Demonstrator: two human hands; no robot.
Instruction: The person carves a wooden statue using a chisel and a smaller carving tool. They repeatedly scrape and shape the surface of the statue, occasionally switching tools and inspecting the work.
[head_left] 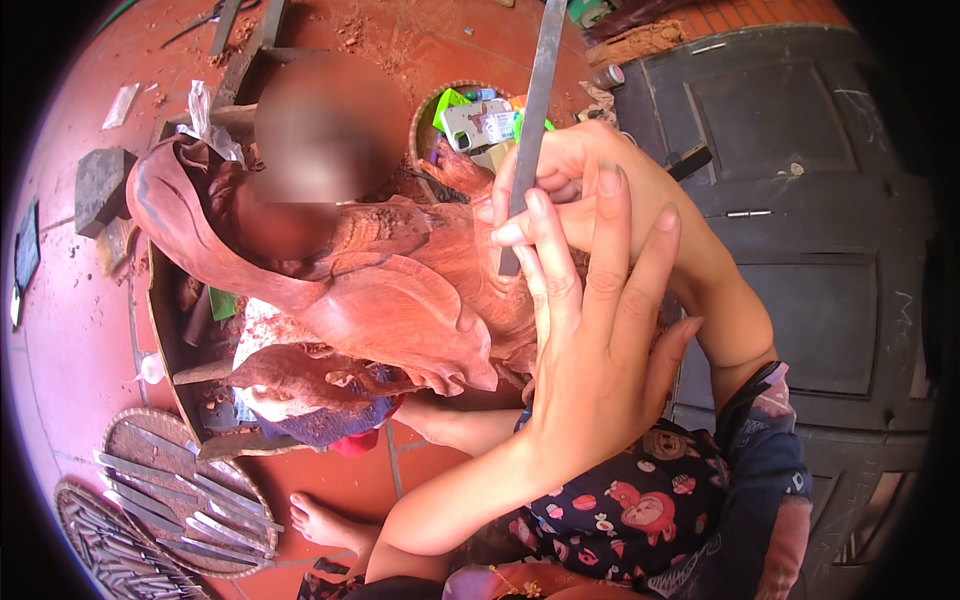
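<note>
My right hand (560, 165) is closed around a long flat grey steel chisel (540, 85). The tool slants down, and its lower end meets a carved reddish wooden figure (390, 300). Across the front of it reaches my left hand (600, 370), fingers stretched out and spread, back toward the view. Two of its fingertips rest on or close by the chisel near its lower end. The figure lies on its side with flowing, draped shapes; a round patch at its upper part is blurred. Both hands hide the wood behind them.
A low wooden frame (165, 320) surrounds the figure. Two round woven trays hold many metal tools (160, 490) at lower left. Behind the figure, a basket (418, 130) contains a phone and small items. Dark panelled boards (800, 220) lie at right. Wood chips litter the tiled floor (70, 340).
</note>
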